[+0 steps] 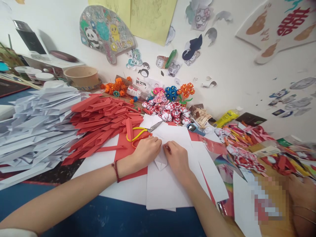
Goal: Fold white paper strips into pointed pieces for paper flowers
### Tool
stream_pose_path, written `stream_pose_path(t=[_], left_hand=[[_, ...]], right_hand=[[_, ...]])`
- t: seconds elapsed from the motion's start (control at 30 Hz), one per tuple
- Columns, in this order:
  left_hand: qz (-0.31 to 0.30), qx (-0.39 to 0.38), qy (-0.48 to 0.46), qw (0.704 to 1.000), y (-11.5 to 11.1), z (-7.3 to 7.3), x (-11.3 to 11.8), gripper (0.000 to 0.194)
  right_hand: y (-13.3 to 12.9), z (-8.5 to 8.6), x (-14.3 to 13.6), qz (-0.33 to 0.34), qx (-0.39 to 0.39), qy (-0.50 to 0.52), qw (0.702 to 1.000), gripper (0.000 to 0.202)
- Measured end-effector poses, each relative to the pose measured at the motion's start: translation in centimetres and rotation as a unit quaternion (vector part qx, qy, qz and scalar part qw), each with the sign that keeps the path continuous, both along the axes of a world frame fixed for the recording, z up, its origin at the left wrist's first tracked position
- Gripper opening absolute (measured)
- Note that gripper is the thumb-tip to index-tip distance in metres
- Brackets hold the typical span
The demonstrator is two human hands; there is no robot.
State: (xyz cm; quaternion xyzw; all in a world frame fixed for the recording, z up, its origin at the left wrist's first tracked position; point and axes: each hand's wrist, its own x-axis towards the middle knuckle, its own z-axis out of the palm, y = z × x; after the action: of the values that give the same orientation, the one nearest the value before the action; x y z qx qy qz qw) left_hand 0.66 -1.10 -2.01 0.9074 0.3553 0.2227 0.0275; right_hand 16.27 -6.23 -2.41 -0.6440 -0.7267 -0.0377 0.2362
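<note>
Both hands meet over a small folded white paper [161,162], whose pointed end faces me. My left hand [148,149], with a dark red bracelet at the wrist, has its fingers curled closed at the paper's upper left. On the right side, my right hand [176,156] pinches the paper's edge between thumb and fingers. Beneath them lie white sheets [165,194] and a red sheet [135,169]. Scissors with yellow and red handles [139,134] rest just beyond my left hand, their blades pointing to the upper right.
Piles of folded white strips [37,121] and red strips [98,118] fill the left. Paper flowers [170,110] and a blue watch [196,129] lie by the wall. At the right edge, another person's hand [302,194] is near colourful paper pieces [247,135].
</note>
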Motion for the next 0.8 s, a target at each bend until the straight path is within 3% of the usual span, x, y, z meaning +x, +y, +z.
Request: stream_pose_path(t=[0.13,0.37,0.8], left_hand=[[-0.014,-0.001,0.03,0.999,0.13,0.04,-0.17,0.021],[-0.021,-0.007,0.052,0.998,0.05,0.39,-0.56,0.02],[-0.015,-0.055,0.0,0.998,-0.03,0.58,-0.59,0.024]], right_hand=[[-0.24,0.38,-0.02,0.0,-0.015,0.04,0.999,0.012],[-0.58,0.4,0.11,-0.074,-0.032,0.063,0.995,0.007],[-0.67,0.34,-0.06,0.036,0.023,-0.037,0.998,0.018]])
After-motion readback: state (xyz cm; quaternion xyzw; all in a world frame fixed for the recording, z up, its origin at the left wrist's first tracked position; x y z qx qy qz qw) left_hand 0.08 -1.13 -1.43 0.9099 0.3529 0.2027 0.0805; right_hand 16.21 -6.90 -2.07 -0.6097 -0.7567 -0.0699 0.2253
